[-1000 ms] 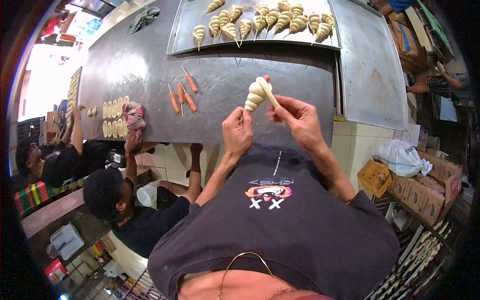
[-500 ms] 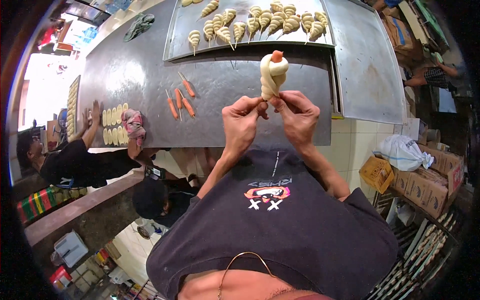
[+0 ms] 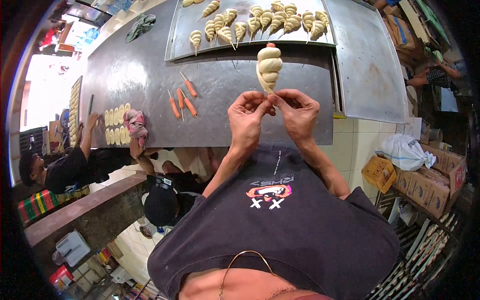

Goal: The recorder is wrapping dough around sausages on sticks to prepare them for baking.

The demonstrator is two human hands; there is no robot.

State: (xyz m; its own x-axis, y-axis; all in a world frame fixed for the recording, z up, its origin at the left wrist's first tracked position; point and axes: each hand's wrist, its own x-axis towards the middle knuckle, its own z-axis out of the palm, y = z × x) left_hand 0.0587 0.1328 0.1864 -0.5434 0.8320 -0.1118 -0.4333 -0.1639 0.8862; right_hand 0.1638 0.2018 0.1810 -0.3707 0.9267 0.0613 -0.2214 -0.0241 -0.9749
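Observation:
Both my hands pinch the bottom of a sausage wrapped in coiled pale dough point(image 3: 269, 65), whose orange tip shows at the top. My left hand point(image 3: 248, 120) and my right hand point(image 3: 298, 115) meet at its lower end, fingertips together. It stands upright over the metal table point(image 3: 230, 120). To the left lie several bare sausages on skewers point(image 3: 189, 106). Beyond my hands, a metal tray point(image 3: 175, 50) holds several dough-wrapped skewers point(image 3: 276, 21). Farther left are rows of flat dough pieces point(image 3: 115, 117).
A metal sheet point(image 3: 370, 75) lies at the right. Two co-workers point(image 3: 65, 170) point(image 3: 165, 202) are at the left, one hand on a pink cloth point(image 3: 136, 127). A green rag point(image 3: 140, 27) is at the back. Boxes point(image 3: 420, 190) and a white sack point(image 3: 402, 152) sit lower right.
The wrapped piece has turned upright, showing its coils. Both my hands have come together under it. The co-worker nearest me has bent lower at the left.

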